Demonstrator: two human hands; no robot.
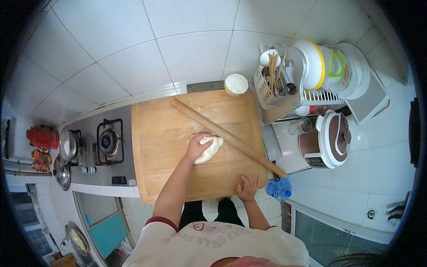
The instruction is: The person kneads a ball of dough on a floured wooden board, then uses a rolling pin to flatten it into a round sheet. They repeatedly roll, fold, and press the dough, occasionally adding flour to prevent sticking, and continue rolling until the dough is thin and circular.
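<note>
My left hand (199, 146) grips the left side of a lump of pale dough (210, 151) near the middle of a large wooden board (160, 173). A long wooden rolling pin (230, 137) lies diagonally across the board, just beyond and to the right of the dough. Its lower end reaches past the board's right edge. My right hand (248, 187) rests on the board's near right corner with fingers spread, holding nothing. Light flour marks show on the wood.
A bowl of flour (236, 84) stands at the board's far edge. Left is a gas burner (109, 142). To the right are a cleaver (272, 142), a rice cooker (328, 140), a dish rack (323, 97) and a blue plastic bottle (279, 189).
</note>
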